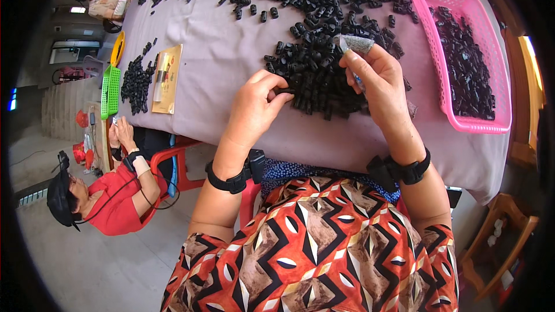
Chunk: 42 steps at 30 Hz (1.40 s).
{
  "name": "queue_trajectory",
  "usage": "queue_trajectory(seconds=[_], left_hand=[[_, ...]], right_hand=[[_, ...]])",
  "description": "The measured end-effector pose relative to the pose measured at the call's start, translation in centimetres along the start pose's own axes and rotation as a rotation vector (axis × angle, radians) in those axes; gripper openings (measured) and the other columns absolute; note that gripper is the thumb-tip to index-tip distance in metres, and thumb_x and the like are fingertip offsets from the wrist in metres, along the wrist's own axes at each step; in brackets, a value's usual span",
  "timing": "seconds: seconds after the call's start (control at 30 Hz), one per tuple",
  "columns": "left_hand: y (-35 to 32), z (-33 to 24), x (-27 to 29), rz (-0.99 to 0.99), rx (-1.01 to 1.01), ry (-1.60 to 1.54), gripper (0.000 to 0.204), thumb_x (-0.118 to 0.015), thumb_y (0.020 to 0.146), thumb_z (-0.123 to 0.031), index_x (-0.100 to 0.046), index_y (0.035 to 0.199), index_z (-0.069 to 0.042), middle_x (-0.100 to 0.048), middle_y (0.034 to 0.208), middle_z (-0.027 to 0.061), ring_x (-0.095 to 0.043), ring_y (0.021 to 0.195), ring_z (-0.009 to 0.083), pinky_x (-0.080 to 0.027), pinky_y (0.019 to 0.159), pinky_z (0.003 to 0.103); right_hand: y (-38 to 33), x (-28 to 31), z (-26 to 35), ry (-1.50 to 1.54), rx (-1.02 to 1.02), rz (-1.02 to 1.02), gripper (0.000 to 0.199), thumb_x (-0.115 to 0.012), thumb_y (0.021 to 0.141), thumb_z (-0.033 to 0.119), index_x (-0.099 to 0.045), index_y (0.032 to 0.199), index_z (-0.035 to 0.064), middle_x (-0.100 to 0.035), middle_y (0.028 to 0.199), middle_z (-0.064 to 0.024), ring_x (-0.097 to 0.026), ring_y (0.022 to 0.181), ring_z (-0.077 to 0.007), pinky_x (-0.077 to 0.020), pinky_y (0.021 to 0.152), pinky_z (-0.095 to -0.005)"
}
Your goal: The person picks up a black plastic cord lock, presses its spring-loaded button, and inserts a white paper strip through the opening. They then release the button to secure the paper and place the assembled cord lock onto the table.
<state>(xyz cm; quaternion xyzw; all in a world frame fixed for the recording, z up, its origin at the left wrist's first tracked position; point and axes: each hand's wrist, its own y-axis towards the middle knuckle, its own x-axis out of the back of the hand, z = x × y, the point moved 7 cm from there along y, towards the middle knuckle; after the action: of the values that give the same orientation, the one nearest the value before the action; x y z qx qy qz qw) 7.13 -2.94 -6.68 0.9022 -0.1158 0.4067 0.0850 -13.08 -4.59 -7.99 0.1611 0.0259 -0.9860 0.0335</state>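
Mauve cloth point(202, 52): bears everything below; 12 o'clock is away from the wearer.
Near heap point(315, 88): black parts between the two hands, its individual axes mixed; keeping a small gap between it and the fingers would likely make each pick cleaner.
Pink basket point(481, 127): at 3 o'clock from the heap, holding more black parts; its long side runs roughly 11 to 5.
Left hand point(253, 103): at 8 o'clock from the heap, thumb and forefinger nearly together on a dark part; a light pinch at one end should leave the other free.
Right hand point(378, 84): over the heap's 3 o'clock side, thumb and forefinger pressed together on a grey scrap; a steady wrist would probably serve best.
Grey scrap point(359, 44): above the right fingertips, long axis about 9 to 3, clear narrow end toward 9; cloth or film, I cannot tell.
Black piece point(285, 91): in the left fingertips, at the heap's 8 o'clock edge; long axis about 9 to 3, free end toward 3. Which end is its front cannot be told.
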Motion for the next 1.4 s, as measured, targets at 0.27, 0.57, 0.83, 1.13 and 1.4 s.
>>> queue_trajectory(seconds=[0.27,0.57,0.83,1.13,1.4], left_hand=[[-1.0,0.7,0.8,-0.046,0.227,-0.595,0.013,-0.062,0.087,-0.004,-0.061,0.099,-0.001,-0.063,0.080,0.0043,-0.055,0.063,0.0075,-0.046,0.059,0.020],[-1.1,-0.4,-1.4,0.068,0.370,-1.437,0.020,-0.051,0.094,-0.014,-0.057,0.109,-0.002,-0.065,0.089,0.0108,-0.063,0.070,0.0163,-0.052,0.063,0.026],[-0.7,-0.7,-1.9,0.004,0.342,-1.080,0.016,-0.055,0.092,-0.013,-0.058,0.105,-0.002,-0.065,0.088,0.0078,-0.063,0.072,0.0136,-0.052,0.067,0.024],[-2.8,-4.6,-3.7,0.101,0.121,-0.325,0.008,-0.065,0.082,-0.003,-0.063,0.090,-0.001,-0.064,0.081,0.0054,-0.059,0.065,0.0094,-0.047,0.057,0.024],[-2.1,-6.7,-5.4,0.086,-0.152,0.210,0.019,-0.068,0.076,-0.011,-0.061,0.092,-0.003,-0.061,0.082,0.0133,-0.062,0.068,0.0292,-0.049,0.061,0.036]], right_hand=[[-0.1,-0.7,0.3,-0.038,0.005,0.056,0.024,-0.061,0.089,0.017,-0.061,0.107,0.0006,-0.060,0.083,0.0013,-0.047,0.066,-0.0027,-0.0387,0.055,-0.0178],[-1.3,-2.4,0.0,-0.076,0.002,0.240,0.029,-0.064,0.086,0.012,-0.060,0.113,0.0030,-0.062,0.091,0.0022,-0.049,0.070,-0.0016,-0.0400,0.058,-0.0164],[-0.5,-1.3,0.8,-0.035,0.002,0.140,0.025,-0.064,0.085,0.008,-0.060,0.108,-0.0013,-0.063,0.091,-0.0014,-0.054,0.077,-0.0043,-0.0460,0.067,-0.0200],[-0.2,0.5,1.5,0.015,0.111,0.006,0.026,-0.067,0.085,0.013,-0.061,0.106,-0.0011,-0.063,0.086,-0.0009,-0.051,0.069,-0.0033,-0.0424,0.059,-0.0185],[-0.5,0.0,1.3,-0.031,0.123,0.018,0.025,-0.066,0.085,0.013,-0.062,0.106,-0.0007,-0.064,0.088,-0.0001,-0.051,0.071,-0.0030,-0.0421,0.060,-0.0187]])
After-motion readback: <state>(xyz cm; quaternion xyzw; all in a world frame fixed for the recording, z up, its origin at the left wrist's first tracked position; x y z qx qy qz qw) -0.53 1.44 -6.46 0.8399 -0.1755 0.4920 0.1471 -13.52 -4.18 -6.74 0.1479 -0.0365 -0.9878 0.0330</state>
